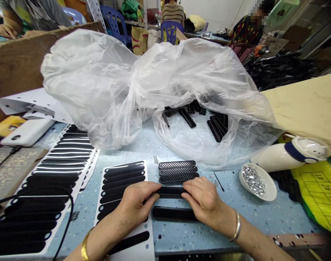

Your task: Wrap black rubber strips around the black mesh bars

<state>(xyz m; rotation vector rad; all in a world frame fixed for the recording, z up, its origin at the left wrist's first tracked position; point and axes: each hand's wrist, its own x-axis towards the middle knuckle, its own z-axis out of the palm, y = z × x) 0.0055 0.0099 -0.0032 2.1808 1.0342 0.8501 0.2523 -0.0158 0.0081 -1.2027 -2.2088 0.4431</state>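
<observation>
Black strip [170, 192], narrow, smooth, perhaps plastic

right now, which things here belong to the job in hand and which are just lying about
Likely the job:
- black piece between left hand and right hand
- three lattice-patterned pieces
- nearest sheet of black strips

Likely lying about:
- white bottle
- white device
- yellow packet

Black strip [170, 192] — speckled pale-blue table [187, 233] — white bowl [272, 192], seemingly silver bits [252, 180]
</observation>
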